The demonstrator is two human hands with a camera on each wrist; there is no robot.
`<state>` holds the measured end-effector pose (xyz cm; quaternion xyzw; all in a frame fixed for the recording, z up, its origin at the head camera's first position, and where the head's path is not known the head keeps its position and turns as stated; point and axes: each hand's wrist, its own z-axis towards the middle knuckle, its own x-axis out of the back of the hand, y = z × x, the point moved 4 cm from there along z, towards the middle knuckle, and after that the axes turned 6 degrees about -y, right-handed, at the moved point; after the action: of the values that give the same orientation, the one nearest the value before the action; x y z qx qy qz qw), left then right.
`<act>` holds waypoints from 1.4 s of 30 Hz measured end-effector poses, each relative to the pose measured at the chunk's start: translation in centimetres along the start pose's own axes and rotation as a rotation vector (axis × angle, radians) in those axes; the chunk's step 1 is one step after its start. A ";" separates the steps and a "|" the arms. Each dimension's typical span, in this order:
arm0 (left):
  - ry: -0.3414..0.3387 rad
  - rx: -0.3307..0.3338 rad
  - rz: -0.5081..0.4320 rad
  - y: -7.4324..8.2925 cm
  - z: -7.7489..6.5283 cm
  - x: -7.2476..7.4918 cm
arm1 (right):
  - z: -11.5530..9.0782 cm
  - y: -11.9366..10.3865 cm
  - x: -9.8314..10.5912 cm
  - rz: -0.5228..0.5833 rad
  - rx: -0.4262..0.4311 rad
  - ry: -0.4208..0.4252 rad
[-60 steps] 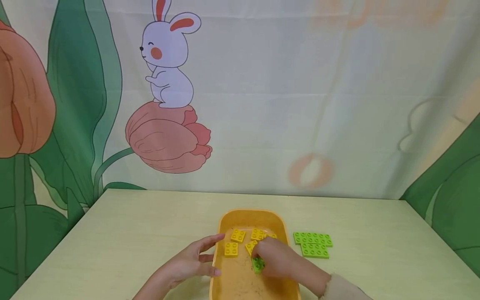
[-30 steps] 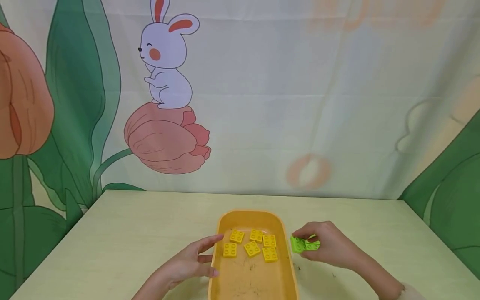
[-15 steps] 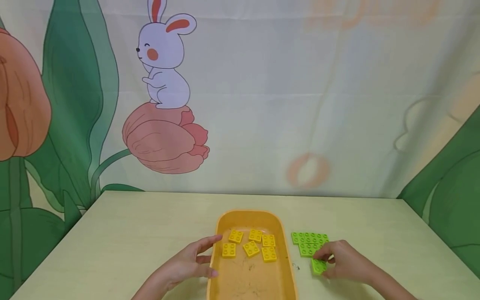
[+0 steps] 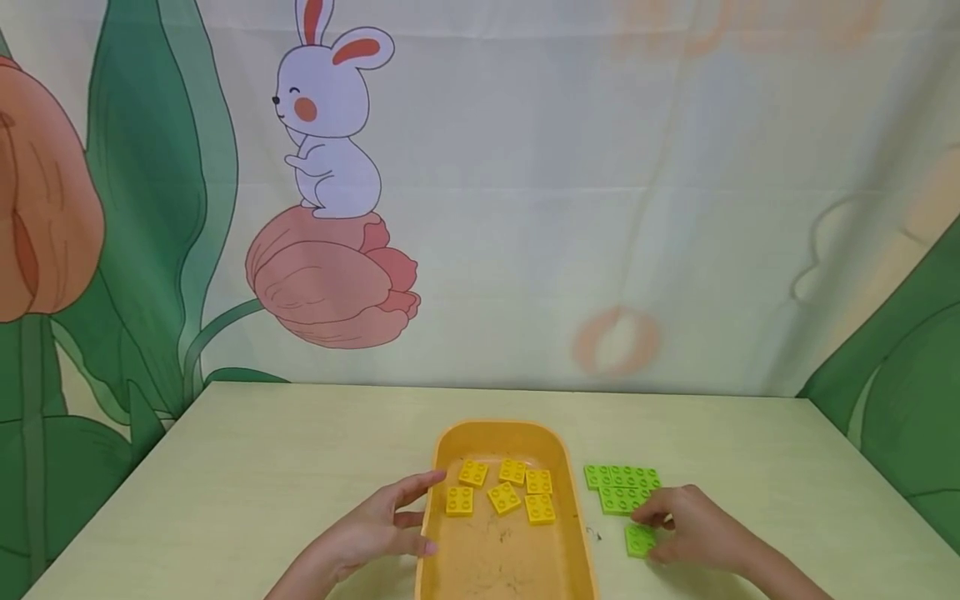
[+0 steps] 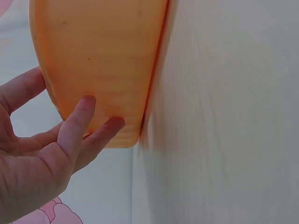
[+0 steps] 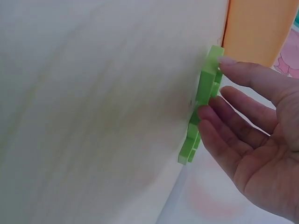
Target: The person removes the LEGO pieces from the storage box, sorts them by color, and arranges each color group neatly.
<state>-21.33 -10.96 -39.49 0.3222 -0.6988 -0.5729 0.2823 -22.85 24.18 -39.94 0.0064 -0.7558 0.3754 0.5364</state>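
My left hand (image 4: 382,525) rests at the left side of a yellow-orange tray (image 4: 429,575). Its spread fingertips press on the tray's outer wall (image 5: 107,70) and reach the rim. Several yellow building bricks (image 4: 459,501) lie inside the tray's far half. To the right of the tray, my right hand (image 4: 701,527) loosely pinches a light green building brick (image 4: 639,540), which sits on the table. In the right wrist view the thumb touches one end of the green brick (image 6: 205,84) and fingertips meet the other. Part of the brick is hidden by the fingers.
Just beyond the right hand, several green bricks (image 4: 622,477) lie together in two rows. Dark specks (image 4: 594,533) dot the pale table (image 4: 300,450) beside the tray. A printed curtain (image 4: 487,208) with a rabbit and tulips hangs behind the table.
The right hand took the green brick from the tray, carried it right over the table, and set it in front of the green rows. The left hand stays at the tray.
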 end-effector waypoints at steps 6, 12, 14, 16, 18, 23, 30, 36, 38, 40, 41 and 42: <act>0.000 0.005 -0.011 0.0 0.0 -0.1 | -0.6 0.6 0.0 0.002 -0.022 0.025; 0.004 0.007 -0.002 -0.1 0.0 0.0 | -0.6 0.8 -0.1 -0.018 -0.013 0.057; 0.006 0.010 0.001 -0.1 0.1 0.0 | -0.6 0.7 -0.1 -0.026 -0.006 0.068; 0.008 0.014 0.007 -0.1 0.1 0.0 | -0.5 0.7 -0.1 -0.035 -0.004 0.078; 0.007 0.014 0.007 -0.1 0.1 0.0 | -0.4 0.6 -0.1 -0.041 -0.006 0.085; 0.012 0.021 0.011 0.0 0.1 0.0 | -0.2 0.4 -0.1 -0.069 -0.006 0.104; 0.022 0.036 0.013 0.0 0.2 0.0 | 0.0 0.1 0.0 -0.102 0.035 0.136; 0.003 0.010 -0.009 0.0 0.1 0.0 | 0.0 0.1 0.2 -0.156 0.024 0.148; 0.001 0.008 -0.010 0.0 0.1 0.0 | 0.0 0.1 0.3 -0.162 0.013 0.148; 0.003 0.010 -0.009 0.0 0.1 0.0 | 0.0 0.2 0.3 -0.162 0.000 0.152; 0.004 0.011 -0.008 0.0 0.1 0.0 | 0.0 0.2 0.3 -0.157 -0.006 0.155; 0.003 0.010 -0.008 0.0 0.2 0.0 | 0.0 0.2 0.3 -0.149 -0.013 0.156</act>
<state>-21.44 -10.86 -39.54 0.3274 -0.6999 -0.5700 0.2793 -23.08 24.41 -39.84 0.0298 -0.7117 0.3288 0.6200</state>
